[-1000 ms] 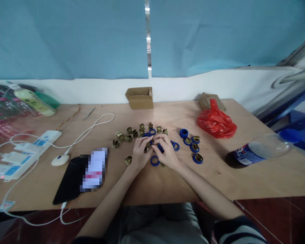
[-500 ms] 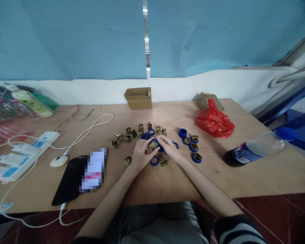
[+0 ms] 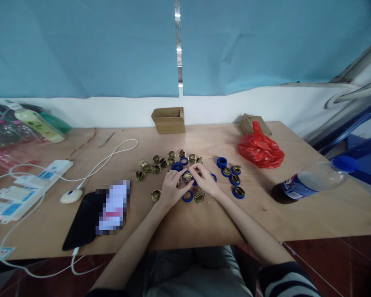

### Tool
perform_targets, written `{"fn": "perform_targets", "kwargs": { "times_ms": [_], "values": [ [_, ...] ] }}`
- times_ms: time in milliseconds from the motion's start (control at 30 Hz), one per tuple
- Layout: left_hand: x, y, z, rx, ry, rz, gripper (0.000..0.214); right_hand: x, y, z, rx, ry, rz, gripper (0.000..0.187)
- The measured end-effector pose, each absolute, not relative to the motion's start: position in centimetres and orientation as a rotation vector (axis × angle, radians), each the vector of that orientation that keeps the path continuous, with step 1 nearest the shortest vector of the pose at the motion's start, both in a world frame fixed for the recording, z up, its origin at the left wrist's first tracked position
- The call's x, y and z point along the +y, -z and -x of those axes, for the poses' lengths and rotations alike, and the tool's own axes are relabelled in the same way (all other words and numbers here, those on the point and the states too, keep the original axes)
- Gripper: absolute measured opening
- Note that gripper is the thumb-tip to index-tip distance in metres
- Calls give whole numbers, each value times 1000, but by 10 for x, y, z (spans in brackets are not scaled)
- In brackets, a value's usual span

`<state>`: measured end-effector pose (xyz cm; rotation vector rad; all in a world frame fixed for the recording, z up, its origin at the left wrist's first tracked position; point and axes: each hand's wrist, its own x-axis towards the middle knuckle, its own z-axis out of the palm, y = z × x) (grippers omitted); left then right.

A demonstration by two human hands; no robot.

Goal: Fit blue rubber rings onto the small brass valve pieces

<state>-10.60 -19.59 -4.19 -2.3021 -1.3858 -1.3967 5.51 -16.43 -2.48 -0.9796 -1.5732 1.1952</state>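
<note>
Between my two hands sits a round brass-coloured piece with upright flaps (image 3: pixel 187 177), with a blue ring around it. My left hand (image 3: pixel 174 186) is closed on it from the left, its thumb along the near side. From the right, the fingertips of my right hand (image 3: pixel 205 180) pinch at its far edge. A loose blue ring (image 3: pixel 187 196) and another brass-coloured piece (image 3: pixel 198 196) lie just below my hands. Behind them are several more brass-coloured pieces (image 3: pixel 156 169) and blue rings (image 3: pixel 177 166). My fingers partly hide some rings.
To the right are stacked blue rings (image 3: pixel 221 162) and several ringed pieces (image 3: pixel 238 192). Beyond them lie a red plastic bag (image 3: pixel 261 149) and a tilted cola bottle (image 3: pixel 309 181). A cardboard box (image 3: pixel 169 120) stands behind. A phone (image 3: pixel 113 208), cables and a power strip (image 3: pixel 34 187) occupy the left.
My right fingers have shifted slightly and uncovered more of the brass-coloured piece, which now shows its flaps more from above. My left hand has barely moved.
</note>
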Motion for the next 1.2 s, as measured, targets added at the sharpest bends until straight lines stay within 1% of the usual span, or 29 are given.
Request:
{"fn": "perform_targets", "kwargs": {
  "times_ms": [167,333,367,567,700,833,1000,1100,1200],
  "values": [
    [-194,48,108,-1413,1346,2286,34,-174,8,-59,-1763,-819,903,15],
    [-193,53,111,-1413,1335,2316,37,-178,7,-62,-2014,-490,836,9],
    [-193,54,111,-1420,1338,2306,37,-178,9,-62,-2050,-436,839,9],
    [-191,55,111,-1497,1295,2271,31,-176,17,-63,-2288,-84,991,27],
    [-193,55,109,-1498,1260,2325,32,-176,24,-64,-2330,-112,1148,30],
    [-194,52,106,-1471,1326,2344,35,-166,25,-73,-2128,-118,1212,31],
    [-194,46,106,-1459,1372,2366,12,-139,24,-101,-1799,1,1417,30],
    [-195,46,105,-1459,1334,2409,12,-127,25,-116,-1776,17,1656,25],
    [-196,47,104,-1445,1314,2443,12,-122,27,-121,-1854,-11,1754,21]
  ]
}}
